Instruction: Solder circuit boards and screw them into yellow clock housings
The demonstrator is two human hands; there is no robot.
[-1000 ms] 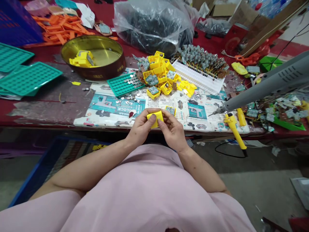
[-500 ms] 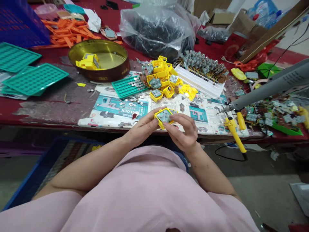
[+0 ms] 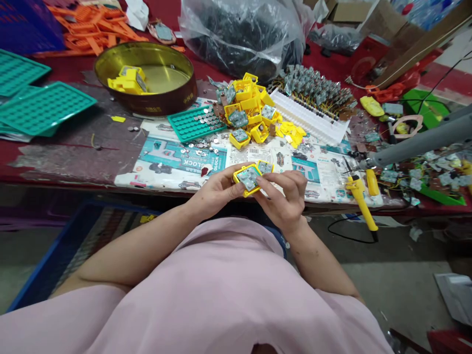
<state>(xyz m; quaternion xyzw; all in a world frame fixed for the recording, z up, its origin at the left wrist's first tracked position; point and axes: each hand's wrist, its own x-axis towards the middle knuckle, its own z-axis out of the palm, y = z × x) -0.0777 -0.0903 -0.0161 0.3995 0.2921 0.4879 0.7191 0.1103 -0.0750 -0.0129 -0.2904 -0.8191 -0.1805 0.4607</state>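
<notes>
Above the table's front edge, my left hand [image 3: 216, 192] grips a small yellow plastic case [image 3: 248, 179] from its left side, thumb on the near rim. Grey-green parts fill the open face of this case. My right hand [image 3: 285, 199] closes on its right edge with thumb and bent fingers. Just behind it shows a second yellow case [image 3: 265, 167] with similar grey parts; whether the right fingers hold that one too, I cannot tell. Farther back lies a pile of yellow cases [image 3: 252, 101], beside a green tray [image 3: 195, 123] bearing several small silver discs.
Back left stands a round tin [image 3: 147, 103] with yellow cases inside. Green grid trays [image 3: 51, 110] lie at far left. White foam [image 3: 309, 118] carries wired parts. A yellow-handled soldering iron [image 3: 359, 201] and a grey arm [image 3: 416, 135] occupy the right. Behind sits a plastic bag [image 3: 247, 39].
The view has tipped down slightly. The held case has turned a little in my hands, and more of the second yellow case shows behind it.
</notes>
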